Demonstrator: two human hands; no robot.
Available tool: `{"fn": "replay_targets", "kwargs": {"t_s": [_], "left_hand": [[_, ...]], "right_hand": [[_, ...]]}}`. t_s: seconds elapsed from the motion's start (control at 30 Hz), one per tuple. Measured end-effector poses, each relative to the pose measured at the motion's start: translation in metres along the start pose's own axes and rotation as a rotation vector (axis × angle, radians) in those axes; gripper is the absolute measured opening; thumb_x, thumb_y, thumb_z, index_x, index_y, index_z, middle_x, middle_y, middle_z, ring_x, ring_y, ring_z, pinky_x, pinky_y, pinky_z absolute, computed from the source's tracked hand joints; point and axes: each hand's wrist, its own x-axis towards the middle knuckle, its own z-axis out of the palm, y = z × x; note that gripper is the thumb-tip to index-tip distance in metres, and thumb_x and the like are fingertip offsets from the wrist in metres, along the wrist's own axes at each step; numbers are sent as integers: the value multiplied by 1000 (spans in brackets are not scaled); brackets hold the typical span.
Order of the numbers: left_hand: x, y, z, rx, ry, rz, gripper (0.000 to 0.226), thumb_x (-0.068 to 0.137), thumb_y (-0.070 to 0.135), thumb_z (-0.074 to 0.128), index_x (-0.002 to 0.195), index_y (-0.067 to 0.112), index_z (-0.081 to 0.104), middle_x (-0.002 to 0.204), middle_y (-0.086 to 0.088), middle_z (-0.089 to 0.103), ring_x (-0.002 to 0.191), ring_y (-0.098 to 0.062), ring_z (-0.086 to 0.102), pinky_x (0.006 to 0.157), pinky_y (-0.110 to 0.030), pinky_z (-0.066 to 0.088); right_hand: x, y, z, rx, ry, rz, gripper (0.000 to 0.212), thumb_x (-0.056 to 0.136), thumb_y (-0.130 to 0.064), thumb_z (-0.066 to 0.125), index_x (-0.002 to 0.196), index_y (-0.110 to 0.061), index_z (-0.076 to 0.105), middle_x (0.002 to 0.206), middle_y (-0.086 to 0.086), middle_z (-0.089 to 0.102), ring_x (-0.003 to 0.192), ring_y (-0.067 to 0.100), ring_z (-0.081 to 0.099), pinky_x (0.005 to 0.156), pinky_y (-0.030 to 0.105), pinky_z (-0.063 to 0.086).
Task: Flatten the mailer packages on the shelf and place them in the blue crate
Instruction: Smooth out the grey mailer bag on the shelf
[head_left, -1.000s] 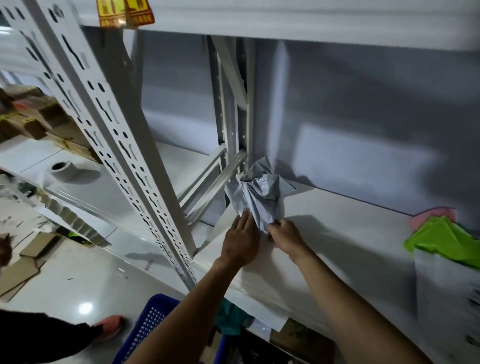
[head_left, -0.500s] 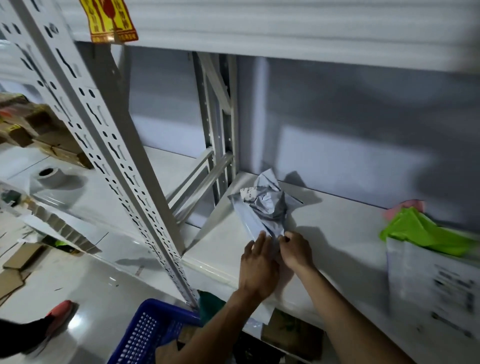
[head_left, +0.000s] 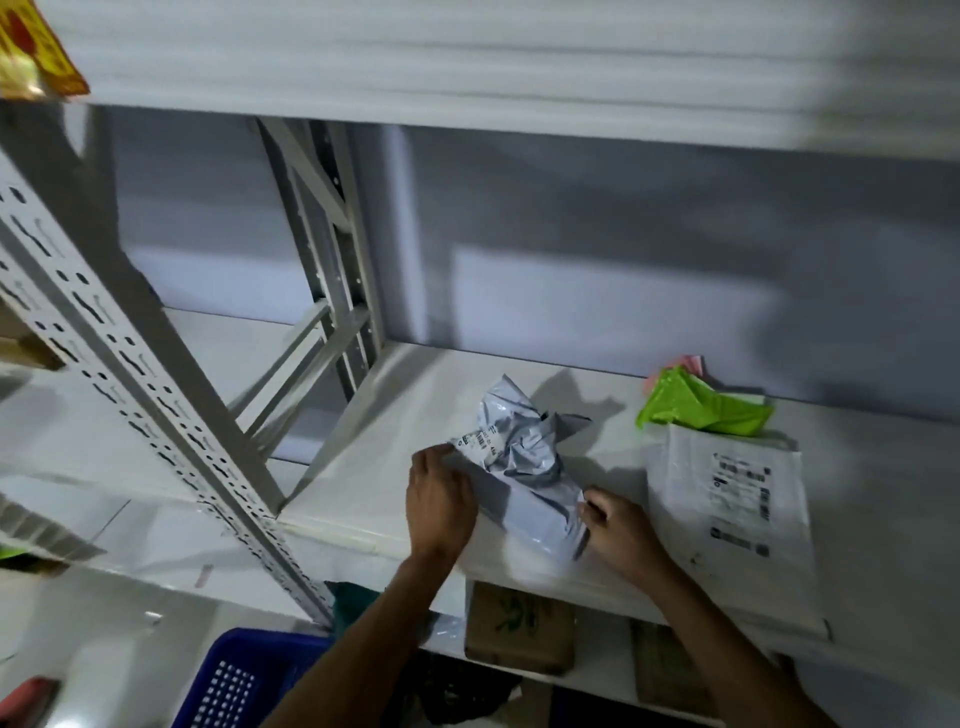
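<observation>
A crumpled grey mailer (head_left: 519, 457) with a printed label lies on the white shelf (head_left: 395, 415), its far end bunched up. My left hand (head_left: 439, 501) lies palm down on its left edge. My right hand (head_left: 618, 530) pinches its near right corner. To the right lies a flat white mailer (head_left: 732, 514) with black labels, and behind it a crumpled green mailer (head_left: 701, 405) with something pink (head_left: 685, 364) at the wall. The blue crate (head_left: 244, 680) stands on the floor at lower left, partly behind my left forearm.
A perforated grey upright (head_left: 130, 364) slants across the left. A braced rear post (head_left: 337, 291) stands at the shelf's back left corner. Brown boxes (head_left: 519, 629) sit on the lower shelf under my hands. An upper shelf (head_left: 467, 67) hangs overhead.
The grey mailer has been pulled toward the shelf's front edge. My hands have spread apart, left to its left edge and right to its near corner. The view has swung right.
</observation>
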Motion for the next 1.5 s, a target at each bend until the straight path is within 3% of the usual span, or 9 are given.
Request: {"fn": "replay_targets", "kwargs": {"t_s": [0.1,0.23,0.37,0.53,0.67,0.83,1.0,1.27,1.5], "left_hand": [[22,13,-7,-79,4,3,32,101,21,54,130,8,56,130,-14,57,108,-32,63,90,-44,52],[50,42,-16,-112,-211,27,39,104,33,47,140,18,51,134,-1,62,118,-22,61,100,-38,47],[64,68,-19,-103,-330,99,36,105,33,45,138,20,50,108,1,70,98,-27,67,92,-39,52],[73,84,-19,-35,-309,172,13,100,19,52,97,12,62,91,-13,71,89,-38,64,74,-37,50],[74,82,-22,35,-282,177,37,96,12,54,64,21,37,64,0,50,80,-42,57,62,-33,33],[79,76,-26,32,-300,152,24,96,13,55,74,21,51,73,-1,60,80,-34,61,65,-31,38],[82,79,-28,50,-307,144,14,95,13,55,86,14,66,85,-9,72,86,-35,64,72,-37,48],[86,86,-31,39,-309,140,15,95,16,59,97,16,74,98,-9,75,96,-33,66,79,-34,49],[87,83,-29,2,-293,122,13,96,18,61,97,16,74,96,-8,75,95,-30,67,79,-31,48]], "right_hand": [[-6,10,-11,-16,-3,-58,41,100,-22,58,65,-36,41,62,-12,47,76,15,57,71,35,45],[-5,17,-21,-61,-15,-75,38,100,-25,54,67,-42,46,63,-11,47,76,15,57,72,37,47],[-5,12,-29,-112,-41,-77,38,100,-23,53,66,-37,44,59,-5,45,71,21,59,66,35,43],[-8,2,-38,-124,-39,-56,44,97,-22,56,64,-49,49,56,-5,45,72,21,60,65,33,42],[-8,-2,-41,-126,-57,-5,41,96,-24,57,65,-51,53,60,-6,50,82,25,65,70,34,46],[0,-19,-49,-94,76,-4,13,98,-24,53,105,-27,64,111,0,71,104,26,66,84,37,52],[-2,-53,-62,-37,246,-262,54,95,-15,55,144,-37,44,123,-10,56,97,14,62,75,37,54],[0,-73,-61,-192,233,-411,26,87,-22,61,111,-33,60,115,-9,53,101,14,64,71,38,55],[-5,-63,-65,-335,266,-407,15,86,-21,63,101,-23,59,114,-5,52,95,20,60,61,27,36]]}}
